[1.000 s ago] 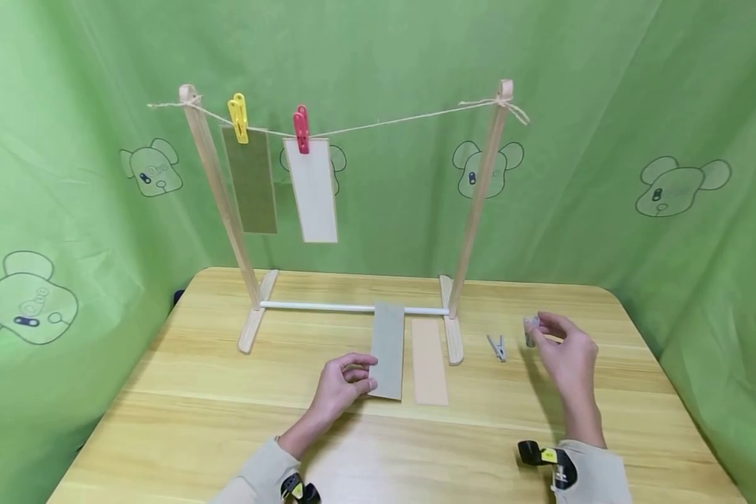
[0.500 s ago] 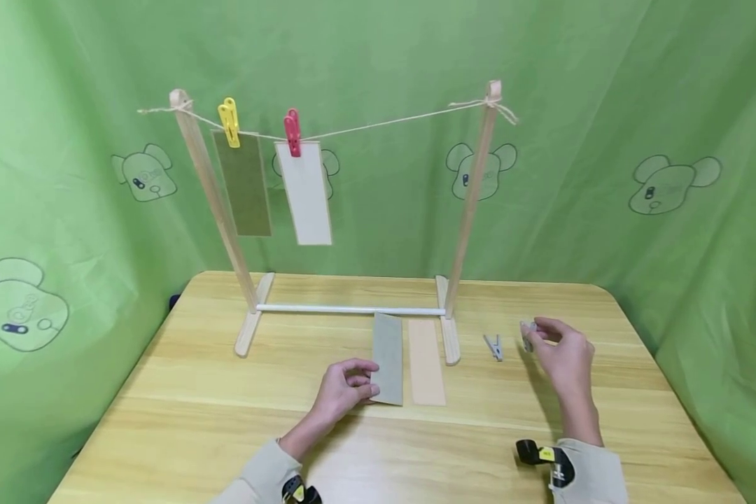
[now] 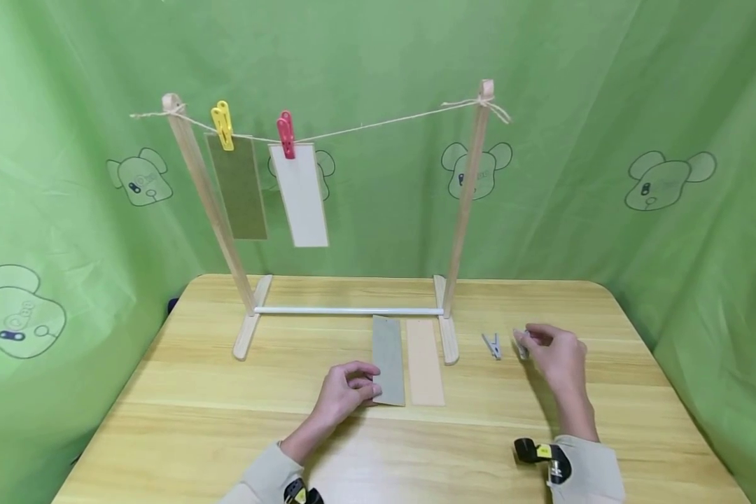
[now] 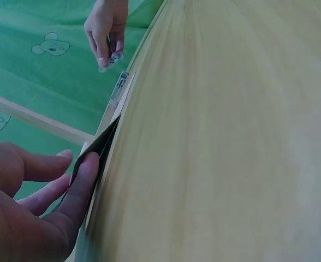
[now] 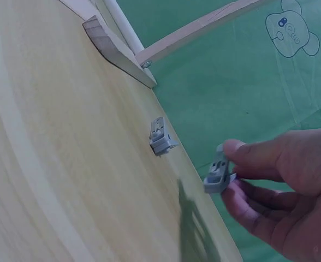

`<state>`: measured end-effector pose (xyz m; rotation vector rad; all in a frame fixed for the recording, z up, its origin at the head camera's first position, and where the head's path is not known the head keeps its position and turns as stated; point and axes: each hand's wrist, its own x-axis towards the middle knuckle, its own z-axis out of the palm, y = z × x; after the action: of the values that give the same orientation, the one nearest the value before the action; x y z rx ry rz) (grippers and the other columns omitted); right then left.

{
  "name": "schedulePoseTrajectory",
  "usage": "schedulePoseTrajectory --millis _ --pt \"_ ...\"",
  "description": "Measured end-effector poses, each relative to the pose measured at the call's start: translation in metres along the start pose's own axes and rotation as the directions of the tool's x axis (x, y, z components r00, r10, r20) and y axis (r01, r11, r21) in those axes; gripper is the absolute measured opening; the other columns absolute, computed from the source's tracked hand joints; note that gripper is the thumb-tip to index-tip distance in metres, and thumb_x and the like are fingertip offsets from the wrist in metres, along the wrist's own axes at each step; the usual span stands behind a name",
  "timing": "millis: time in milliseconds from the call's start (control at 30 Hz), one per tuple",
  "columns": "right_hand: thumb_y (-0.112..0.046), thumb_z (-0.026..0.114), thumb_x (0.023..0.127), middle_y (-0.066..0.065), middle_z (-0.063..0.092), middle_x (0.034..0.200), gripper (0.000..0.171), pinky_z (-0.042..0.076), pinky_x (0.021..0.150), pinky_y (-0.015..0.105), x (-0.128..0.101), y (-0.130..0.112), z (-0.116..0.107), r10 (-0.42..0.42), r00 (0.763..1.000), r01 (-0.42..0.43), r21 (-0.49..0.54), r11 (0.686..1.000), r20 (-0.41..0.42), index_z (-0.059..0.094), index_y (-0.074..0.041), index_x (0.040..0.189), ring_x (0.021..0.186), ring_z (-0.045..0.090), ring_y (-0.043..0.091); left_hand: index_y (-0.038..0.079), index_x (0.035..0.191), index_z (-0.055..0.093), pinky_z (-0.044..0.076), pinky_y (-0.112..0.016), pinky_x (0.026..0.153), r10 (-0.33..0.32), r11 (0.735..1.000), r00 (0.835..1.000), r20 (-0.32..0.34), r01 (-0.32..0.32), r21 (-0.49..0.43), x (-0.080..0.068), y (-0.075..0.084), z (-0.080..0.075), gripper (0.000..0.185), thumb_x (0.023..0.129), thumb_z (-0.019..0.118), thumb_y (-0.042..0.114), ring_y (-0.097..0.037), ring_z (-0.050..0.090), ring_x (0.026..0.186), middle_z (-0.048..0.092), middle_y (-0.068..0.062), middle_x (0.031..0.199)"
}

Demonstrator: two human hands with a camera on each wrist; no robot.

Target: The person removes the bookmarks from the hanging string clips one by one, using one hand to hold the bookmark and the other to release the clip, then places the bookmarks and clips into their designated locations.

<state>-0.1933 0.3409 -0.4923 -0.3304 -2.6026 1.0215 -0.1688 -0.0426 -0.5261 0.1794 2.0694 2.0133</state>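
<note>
In the head view my left hand (image 3: 343,393) pinches the lower left edge of a grey card (image 3: 388,360). The left wrist view shows that card edge-on and lifted at a slant, thumb and fingers on its two sides. A peach card (image 3: 425,364) lies flat just to its right. Over the table at the right, my right hand (image 3: 559,357) holds a grey clothespin (image 5: 218,176) between thumb and fingers. Another grey clothespin (image 3: 493,346) lies on the tabletop a little left of that hand.
A wooden stand with two posts (image 3: 469,196) and a white bottom rod (image 3: 346,310) carries a sagging string (image 3: 378,126). From it hang an olive card (image 3: 238,189) under a yellow clothespin (image 3: 222,126) and a white card (image 3: 299,199) under a red clothespin (image 3: 285,134).
The grey card's top end has dropped from over the white rod to below it in the head view. My right hand has come down slightly and turned the clothespin.
</note>
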Motion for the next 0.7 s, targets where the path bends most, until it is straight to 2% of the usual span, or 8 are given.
schedulePoseTrajectory --millis 100,200,333,467,700 --pt "-0.027 0.076 0.095 0.02 0.075 0.1 0.039 0.057 0.066 0.026 0.0 0.003 0.002 -0.01 0.999 0.011 -0.041 0.999 0.034 0.073 0.004 0.117 0.088 0.071 0.033 -0.013 0.115 0.067 0.066 -0.035 0.071 0.003 1.0 1.0 0.017 -0.003 0.009 -0.002 0.002 0.0 0.028 0.088 0.072 -0.012 -0.033 0.073 0.08 0.07 -0.021 0.094" --pt "-0.025 0.077 0.094 0.021 0.075 0.099 0.038 0.059 0.067 0.033 -0.001 0.004 0.005 -0.014 0.998 0.016 -0.046 0.999 0.054 0.073 0.006 0.116 0.087 0.071 0.034 -0.013 0.117 0.066 0.066 -0.035 0.07 0.003 1.0 1.0 0.027 -0.003 0.029 -0.003 0.003 -0.001 0.03 0.087 0.07 -0.015 -0.034 0.073 0.077 0.072 -0.024 0.093" --pt "-0.024 0.078 0.093 0.022 0.074 0.099 0.038 0.056 0.066 0.029 -0.001 0.004 0.006 -0.003 0.998 0.005 -0.043 0.999 0.06 0.073 0.007 0.115 0.088 0.07 0.034 -0.01 0.118 0.067 0.065 -0.031 0.067 0.005 0.996 0.999 0.04 -0.008 0.086 -0.004 0.005 0.0 0.031 0.088 0.07 -0.013 -0.03 0.073 0.073 0.074 -0.024 0.091" --pt "-0.023 0.078 0.093 0.023 0.074 0.099 0.038 0.058 0.068 0.036 -0.001 0.004 0.007 -0.002 0.999 0.005 -0.049 0.999 0.054 0.073 0.008 0.114 0.089 0.07 0.036 -0.009 0.119 0.067 0.065 -0.03 0.064 0.029 0.989 0.998 0.051 -0.036 0.145 -0.006 0.009 0.0 0.03 0.089 0.07 -0.009 -0.03 0.073 0.073 0.074 -0.023 0.093" --pt "-0.023 0.077 0.093 0.023 0.073 0.099 0.039 0.061 0.071 0.046 -0.001 0.008 0.009 0.012 0.998 -0.01 -0.05 0.999 0.059 0.072 0.008 0.114 0.087 0.069 0.036 -0.007 0.127 0.062 0.066 -0.034 0.067 0.018 0.989 0.996 0.083 -0.03 0.145 -0.008 0.012 0.001 0.035 0.093 0.068 -0.002 -0.03 0.072 0.073 0.073 -0.023 0.096"
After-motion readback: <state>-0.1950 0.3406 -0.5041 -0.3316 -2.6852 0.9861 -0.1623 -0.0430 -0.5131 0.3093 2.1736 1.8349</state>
